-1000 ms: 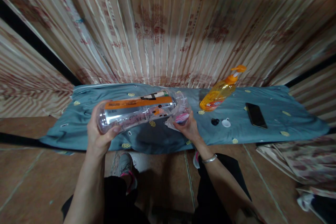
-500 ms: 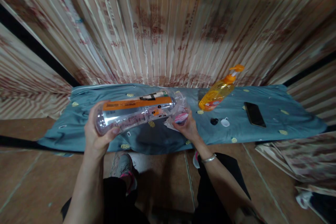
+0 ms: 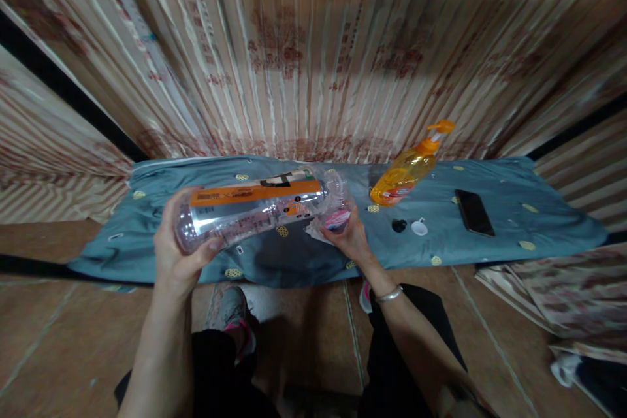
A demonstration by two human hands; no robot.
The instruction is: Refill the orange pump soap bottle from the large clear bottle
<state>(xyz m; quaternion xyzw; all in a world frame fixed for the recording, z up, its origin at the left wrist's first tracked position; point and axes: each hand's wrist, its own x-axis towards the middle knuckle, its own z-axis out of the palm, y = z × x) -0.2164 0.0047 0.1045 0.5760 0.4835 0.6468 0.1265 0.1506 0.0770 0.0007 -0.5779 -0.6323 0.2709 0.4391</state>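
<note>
My left hand [image 3: 179,245] is wrapped round the base of a big clear plastic bottle [image 3: 255,209] with an orange and silver label. The bottle lies nearly level in the air, its neck towards the right. My right hand [image 3: 350,235] closes on a small clear container [image 3: 337,219] with a pink patch, right at the big bottle's neck; whether the two touch I cannot tell. Some crumpled white material, like tissue [image 3: 316,230], shows beside the right fingers. Further right, a yellow pump bottle [image 3: 402,176] with an orange pump stands on the cloth.
A teal patterned cloth [image 3: 289,268] covers the long low surface before me. On it are a small black piece [image 3: 399,226], a small white piece [image 3: 419,227] and a dark phone [image 3: 474,212]. Striped curtains [image 3: 313,65] hang behind; dark poles slant at both sides.
Both hands keep their grip, and the big bottle stays nearly level, shifted very slightly left. The things on the cloth stay in place; the view has shifted a little.
</note>
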